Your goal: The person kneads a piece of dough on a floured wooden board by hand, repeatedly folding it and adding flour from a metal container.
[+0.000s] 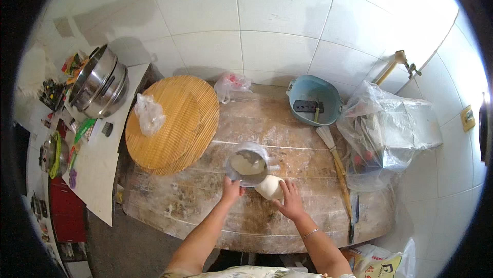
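Observation:
A round metal bowl point(247, 164) with whitish residue inside is over the middle of the wooden board point(277, 137). My left hand point(232, 189) is closed on the bowl's near rim. Just right of the bowl, a smooth white ball of dough point(270, 188) sits against its near right edge. My right hand point(291, 199) lies on the dough's right side with its fingers spread, the thumb low and the fingertips higher up. Whitish dust marks the board around the bowl.
Round slatted wooden lids point(205, 124) with a plastic bag point(149, 115) stand left. Behind are a blue basin point(314, 101) and another bag point(232, 87). At right lie a long-handled brush point(331, 147) and a plastic-covered box point(395, 124). Steel pots point(100, 83) occupy the left counter.

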Tool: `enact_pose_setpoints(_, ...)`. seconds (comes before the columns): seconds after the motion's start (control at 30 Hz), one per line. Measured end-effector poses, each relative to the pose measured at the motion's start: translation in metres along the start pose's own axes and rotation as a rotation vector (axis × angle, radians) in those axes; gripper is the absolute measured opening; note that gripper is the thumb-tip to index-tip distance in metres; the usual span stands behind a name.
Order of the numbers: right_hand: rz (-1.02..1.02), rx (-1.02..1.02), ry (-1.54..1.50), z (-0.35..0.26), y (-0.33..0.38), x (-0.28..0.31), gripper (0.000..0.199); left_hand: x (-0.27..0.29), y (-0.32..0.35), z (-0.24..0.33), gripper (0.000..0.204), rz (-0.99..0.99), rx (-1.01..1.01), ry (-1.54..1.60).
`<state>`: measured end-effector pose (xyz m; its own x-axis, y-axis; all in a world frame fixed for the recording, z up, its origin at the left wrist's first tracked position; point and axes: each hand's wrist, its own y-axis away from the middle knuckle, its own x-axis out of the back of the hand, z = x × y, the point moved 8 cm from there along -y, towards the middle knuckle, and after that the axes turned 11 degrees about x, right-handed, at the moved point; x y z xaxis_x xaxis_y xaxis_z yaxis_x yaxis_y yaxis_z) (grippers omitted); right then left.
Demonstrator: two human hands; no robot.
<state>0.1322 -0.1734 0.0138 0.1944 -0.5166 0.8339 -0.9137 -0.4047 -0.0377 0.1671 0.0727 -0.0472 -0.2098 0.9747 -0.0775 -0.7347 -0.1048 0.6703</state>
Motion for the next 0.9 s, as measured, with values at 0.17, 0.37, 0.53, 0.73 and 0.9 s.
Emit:
enact_pose_setpoints(0.17,0.014,-0.071,0.201,-0.013,-0.015,0.011,0.098,-0.067,0.025,0.07,0.029,-0.047,-0.064,-0.144)
enact_pose_setpoints(0.37,-0.1,-0.181,0.191,-0.012,-0.032,0.002,0.092,-0.033,0.037,0.059,0.047,0.018,0.027,-0.208)
enact_pose_setpoints(0.53,-0.213,-0.282,0.141,-0.028,0.001,0.021,0.057,-0.006,0.057,0.058,0.082,0.147,-0.188,-0.445)
enact_pose_setpoints(0.73,0.159,0.11,0.006,-0.113,-0.048,0.084,0.016,-0.039,0.095,0.065,0.078,0.062,-0.184,-0.454)
enact_pose_setpoints(0.9,-0.039,-0.023,0.071,-0.076,-0.078,0.037,0.02,-0.079,0.114,0.051,0.077,-0.005,-0.187,-0.589)
